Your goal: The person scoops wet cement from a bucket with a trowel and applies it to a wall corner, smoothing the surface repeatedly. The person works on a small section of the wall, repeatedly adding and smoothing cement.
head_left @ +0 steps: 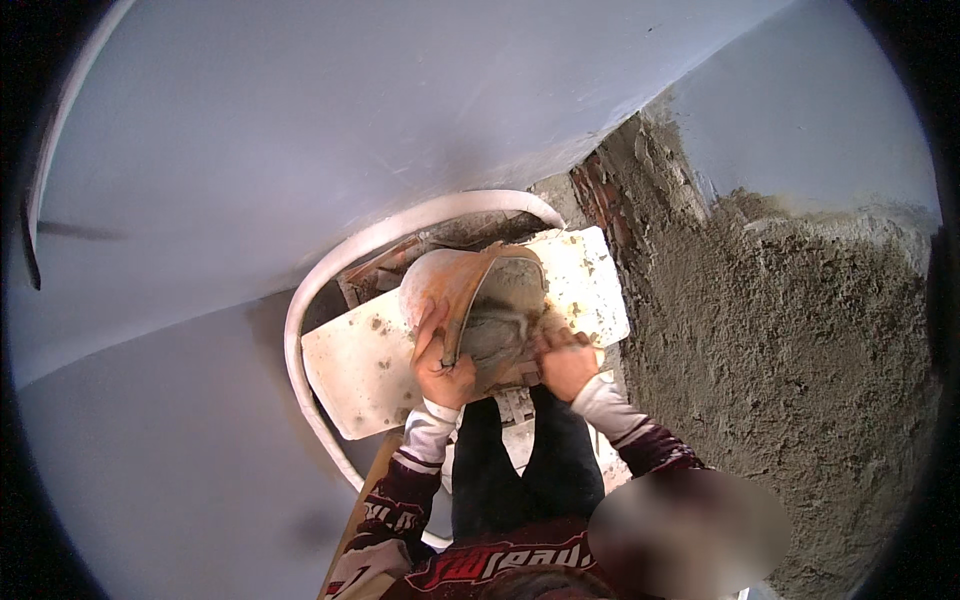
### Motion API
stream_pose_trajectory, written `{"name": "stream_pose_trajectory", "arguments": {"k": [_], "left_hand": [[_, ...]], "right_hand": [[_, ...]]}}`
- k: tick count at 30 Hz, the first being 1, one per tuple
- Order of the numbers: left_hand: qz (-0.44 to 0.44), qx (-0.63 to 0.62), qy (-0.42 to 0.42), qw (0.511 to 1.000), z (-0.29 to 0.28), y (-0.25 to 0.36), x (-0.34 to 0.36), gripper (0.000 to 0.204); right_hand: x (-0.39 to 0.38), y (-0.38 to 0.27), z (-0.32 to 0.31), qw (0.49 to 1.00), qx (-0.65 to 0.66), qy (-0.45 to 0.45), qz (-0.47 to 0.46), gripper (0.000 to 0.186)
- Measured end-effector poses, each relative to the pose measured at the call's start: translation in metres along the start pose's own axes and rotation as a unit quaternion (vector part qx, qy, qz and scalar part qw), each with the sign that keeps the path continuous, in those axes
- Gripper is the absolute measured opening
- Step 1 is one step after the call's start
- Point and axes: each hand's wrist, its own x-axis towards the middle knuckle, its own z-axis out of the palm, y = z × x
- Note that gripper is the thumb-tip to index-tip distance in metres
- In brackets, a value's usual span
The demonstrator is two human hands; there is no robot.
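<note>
A tilted bucket (pixel 430 278), its outside orange-stained, lies over the middle of a spotted white board (pixel 357 362), its mouth turned toward the person; grey residue coats the inside, and its base is hidden. The left hand (pixel 443 372) has its fingers closed over the near rim, some spread along the outer wall. The right hand (pixel 567 364) is at the opening's right edge, fingers bent, tips hidden; whether they grip anything I cannot tell. A pale hose (pixel 297 330) curves around, partly covered. Rough mortar (pixel 770 340) coats the right-hand wall, a blurred patch masking its lower part.
</note>
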Motion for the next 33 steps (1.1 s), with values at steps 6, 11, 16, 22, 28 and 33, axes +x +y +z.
{"name": "stream_pose_trajectory", "arguments": {"k": [6,11,16,22,28,33], "left_hand": [[-0.022,-0.009,0.028,0.999,0.017,0.021,0.001,0.03],[-0.015,-0.015,0.025,0.999,0.014,0.006,-0.001,0.031],[-0.076,-0.059,0.05,0.994,-0.004,0.014,0.012,0.033],[-0.096,-0.072,0.083,0.989,-0.003,0.002,0.014,0.049],[-0.12,-0.071,0.088,0.986,-0.005,0.003,0.018,0.053],[-0.117,-0.085,0.103,0.984,-0.008,-0.002,0.029,0.053]], "right_hand": [[0.027,0.03,-0.05,0.982,0.08,-0.135,0.104,0.025],[0.03,-0.001,0.033,0.917,0.33,-0.222,0.028,0.031],[0.013,0.001,0.035,0.94,0.312,-0.11,0.084,0.037],[0.026,0.028,0.004,0.968,0.187,-0.125,0.108,0.036],[0.029,0.035,0.004,0.972,0.151,-0.113,0.141,0.038],[0.032,0.033,0.017,0.978,0.139,-0.051,0.15,0.038]]}}
